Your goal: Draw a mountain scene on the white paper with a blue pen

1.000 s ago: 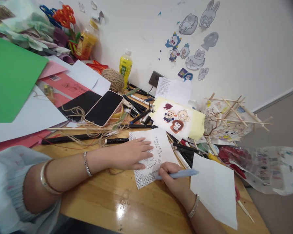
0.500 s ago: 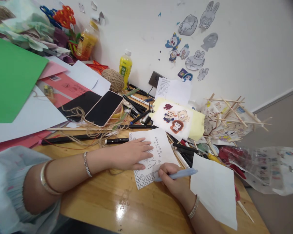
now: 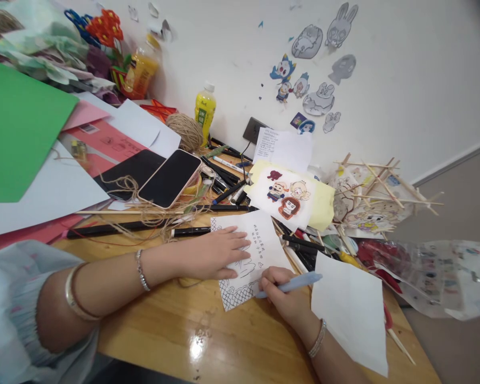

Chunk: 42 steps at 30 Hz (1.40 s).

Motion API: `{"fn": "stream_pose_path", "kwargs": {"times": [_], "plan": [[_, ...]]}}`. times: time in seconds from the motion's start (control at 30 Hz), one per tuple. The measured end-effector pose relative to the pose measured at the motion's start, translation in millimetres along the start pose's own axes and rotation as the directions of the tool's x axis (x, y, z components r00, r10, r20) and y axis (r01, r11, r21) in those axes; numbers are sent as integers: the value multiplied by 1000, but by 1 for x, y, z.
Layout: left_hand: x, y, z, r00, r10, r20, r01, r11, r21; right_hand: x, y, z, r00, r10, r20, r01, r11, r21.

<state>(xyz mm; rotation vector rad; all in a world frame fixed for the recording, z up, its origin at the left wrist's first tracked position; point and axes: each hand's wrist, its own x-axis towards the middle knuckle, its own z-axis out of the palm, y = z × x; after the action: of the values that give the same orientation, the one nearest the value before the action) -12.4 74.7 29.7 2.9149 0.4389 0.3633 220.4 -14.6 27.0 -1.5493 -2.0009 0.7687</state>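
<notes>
A white sheet of paper (image 3: pixel 266 250) with handwriting, a line drawing and a crosshatched border lies on the wooden table. My left hand (image 3: pixel 216 253) rests flat on its left part, fingers spread. In my right hand (image 3: pixel 282 293) is a light blue pen (image 3: pixel 302 281), its tip at the sheet's lower right edge by the crosshatching. My right fingers are closed round the pen and partly cover that corner. Just right of my right hand lies a blank white sheet (image 3: pixel 350 309).
Black markers (image 3: pixel 304 244) lie behind the drawing. A phone (image 3: pixel 170 178), a ball of twine (image 3: pixel 184 130) and a yellow bottle (image 3: pixel 205 112) are at the back left. Coloured stickers (image 3: pixel 290 194) lie beyond the drawing; a stick structure (image 3: pixel 384 194) and plastic bag (image 3: pixel 436 277) stand at right.
My right hand and the pen have shifted very slightly along the sheet's lower edge. My left hand stays in place on the paper.
</notes>
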Motion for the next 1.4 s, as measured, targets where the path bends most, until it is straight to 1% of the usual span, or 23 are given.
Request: {"fn": "stream_pose_path", "kwargs": {"times": [0.07,0.13,0.23,0.37,0.5,0.63,0.8,1.03,1.27,1.4], "plan": [[0,0,1,1000,1,0,-1,1000,4,0,5,1,999,35,-3,-35,998,61],[-1,0,1,1000,4,-3,-4,1000,4,1,9,1,998,62,-28,-59,995,85],[-1,0,0,1000,7,-16,-7,1000,2,2,11,0,997,47,-55,-44,998,54],[-1,1,-1,1000,8,-30,-8,1000,2,3,7,-3,998,-21,-52,20,999,-27],[-1,1,-1,999,8,-44,-8,1000,0,3,4,-4,998,-45,-43,40,994,-97],[-1,1,-1,998,14,-56,-14,1000,-5,3,2,-4,999,-44,-30,41,994,-102],[-1,1,0,998,17,-58,-17,1000,-3,4,1,-4,998,-42,-42,39,997,-73],[-1,0,1,999,12,-35,-12,1000,9,3,3,-4,999,-24,-47,20,996,-90],[-1,0,-1,1000,12,-23,-12,1000,-1,2,3,-4,997,-51,-63,45,994,-102],[-1,0,0,999,10,-31,-10,1000,-6,2,3,-4,994,-39,-103,25,991,-128]]}}
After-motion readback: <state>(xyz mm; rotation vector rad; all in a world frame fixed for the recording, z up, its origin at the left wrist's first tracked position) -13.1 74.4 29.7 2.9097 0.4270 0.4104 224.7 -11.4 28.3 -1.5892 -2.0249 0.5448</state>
